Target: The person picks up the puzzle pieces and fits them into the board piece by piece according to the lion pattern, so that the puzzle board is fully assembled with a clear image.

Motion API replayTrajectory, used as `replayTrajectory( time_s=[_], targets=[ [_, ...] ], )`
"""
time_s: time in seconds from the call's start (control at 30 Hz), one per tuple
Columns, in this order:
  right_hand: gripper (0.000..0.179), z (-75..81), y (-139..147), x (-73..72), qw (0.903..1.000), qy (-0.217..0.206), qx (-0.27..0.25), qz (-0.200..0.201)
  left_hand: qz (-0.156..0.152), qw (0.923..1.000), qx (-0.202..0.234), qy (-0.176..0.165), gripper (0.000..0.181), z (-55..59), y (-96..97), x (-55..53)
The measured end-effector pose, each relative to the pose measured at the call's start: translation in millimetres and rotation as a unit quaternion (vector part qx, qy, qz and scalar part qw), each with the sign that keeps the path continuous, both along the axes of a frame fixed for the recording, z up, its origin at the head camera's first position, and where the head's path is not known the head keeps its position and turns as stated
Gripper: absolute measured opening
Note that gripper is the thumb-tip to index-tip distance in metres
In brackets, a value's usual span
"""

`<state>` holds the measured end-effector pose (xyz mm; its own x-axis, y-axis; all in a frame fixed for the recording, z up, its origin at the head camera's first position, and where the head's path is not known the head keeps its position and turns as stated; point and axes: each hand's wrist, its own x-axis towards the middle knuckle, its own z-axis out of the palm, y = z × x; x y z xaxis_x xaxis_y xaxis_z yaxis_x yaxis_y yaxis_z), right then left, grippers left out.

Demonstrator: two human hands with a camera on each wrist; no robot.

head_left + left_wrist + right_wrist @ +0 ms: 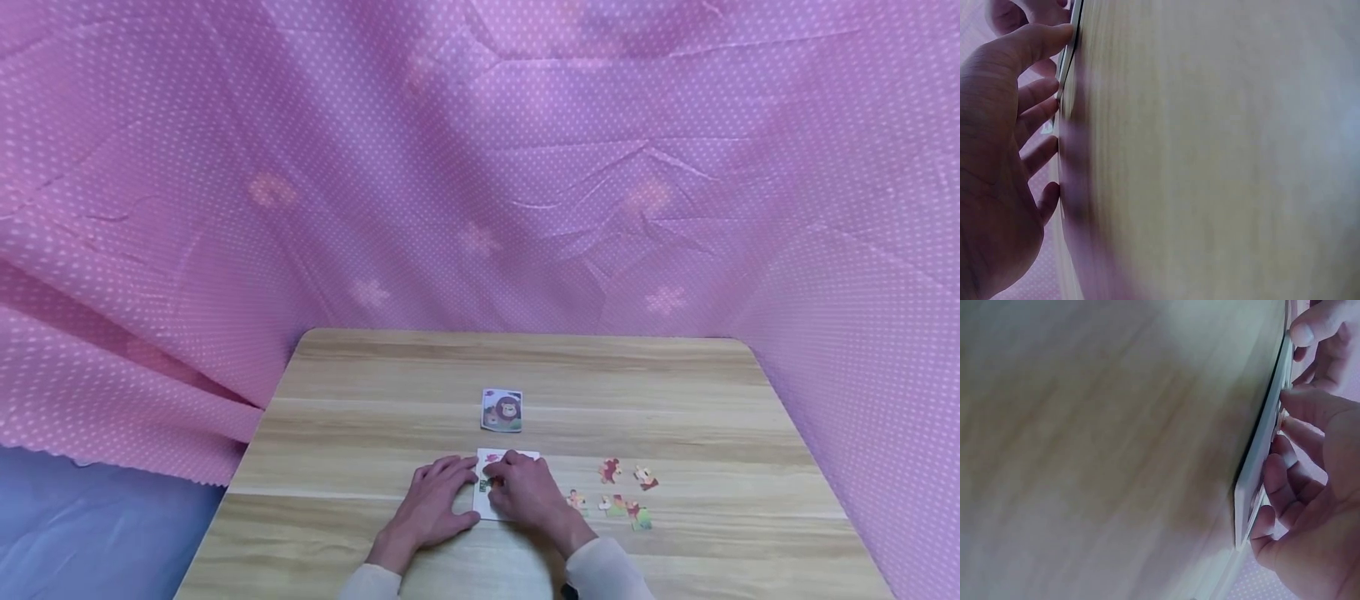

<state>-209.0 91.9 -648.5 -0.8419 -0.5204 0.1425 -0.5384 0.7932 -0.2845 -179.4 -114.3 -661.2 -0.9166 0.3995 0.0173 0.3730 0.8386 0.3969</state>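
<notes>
A white puzzle board (486, 508) lies flat on the table, showing a pink patch and a green piece. My left hand (435, 504) rests along the board's left edge, palm down, fingers relaxed and thumb near the lower corner. Over the board, my right hand (531, 492) has curled fingers and pinches a small puzzle piece (1280, 422) just above the board's surface. Much of that piece is hidden by the fingers. In the right wrist view, the board's edge (1249, 500) runs beside the right fingertips.
Loose puzzle pieces lie right of the board, among them a dark red one (611, 471), a pale one (646, 477) and a green one (641, 518). A lion picture card (502, 410) lies beyond the board. Pink dotted cloth (480, 167) hangs behind the wooden table (360, 375).
</notes>
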Motion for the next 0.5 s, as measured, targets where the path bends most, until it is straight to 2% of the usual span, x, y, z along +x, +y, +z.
replayTrajectory(
  time_s=[0.23,0.5],
  targets=[
    [0.032,3.3,0.9,3.6,0.9998,-0.009,0.017,-0.001,0.001,1.0000,-0.002,-0.008,0.049,1.8,0.8,2.6],
    [0.029,3.6,0.6,5.9,0.9997,-0.019,0.013,-0.005,0.000,0.9998,-0.008,-0.016,0.051,1.5,1.2,5.5]
  ],
)
